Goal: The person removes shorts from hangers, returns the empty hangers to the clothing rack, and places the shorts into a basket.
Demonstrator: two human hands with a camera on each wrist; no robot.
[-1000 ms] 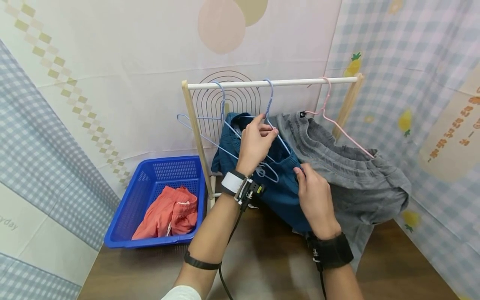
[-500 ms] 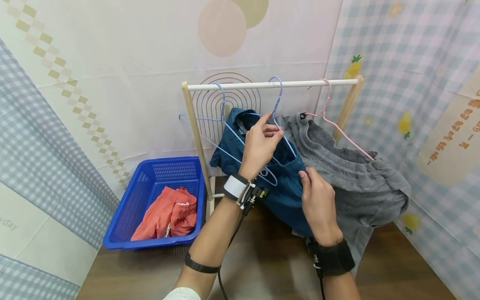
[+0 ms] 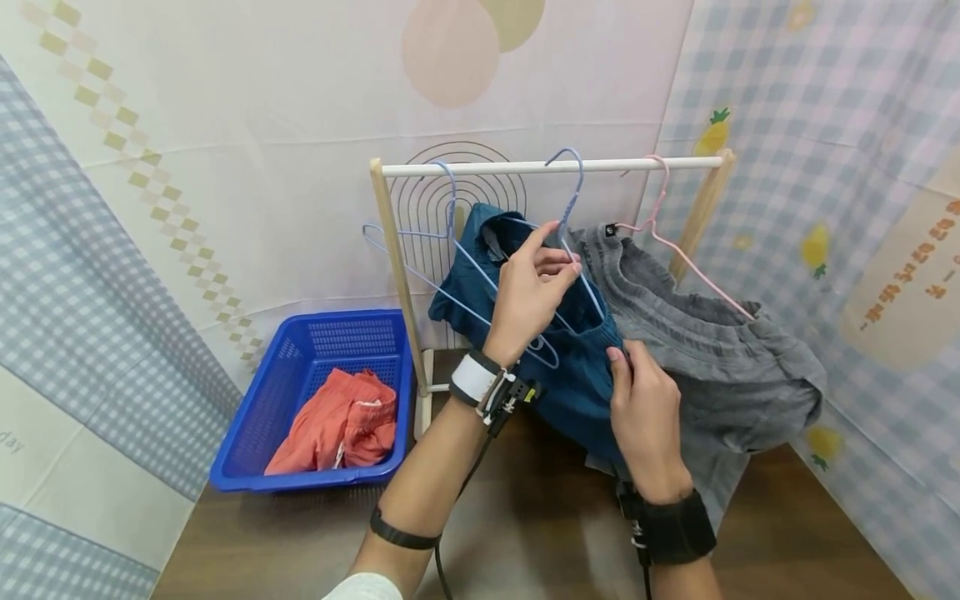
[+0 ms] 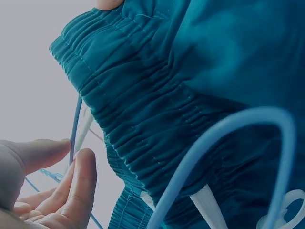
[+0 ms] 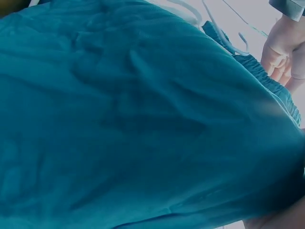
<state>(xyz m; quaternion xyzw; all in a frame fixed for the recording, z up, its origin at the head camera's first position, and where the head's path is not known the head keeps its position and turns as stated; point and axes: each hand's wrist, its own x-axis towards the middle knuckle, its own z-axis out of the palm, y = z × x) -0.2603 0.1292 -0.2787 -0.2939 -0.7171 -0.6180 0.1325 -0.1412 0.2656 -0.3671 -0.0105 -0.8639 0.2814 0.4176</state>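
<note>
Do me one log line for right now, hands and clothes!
left hand: pinches blue hanger | right hand: grips teal garment at waistband | gray garment: on pink hanger | coral garment: in blue basket

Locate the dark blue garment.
The right hand holds the dark blue garment at its waistband, just right of centre in the head view, between the basket on the left and the gray garment.
</note>
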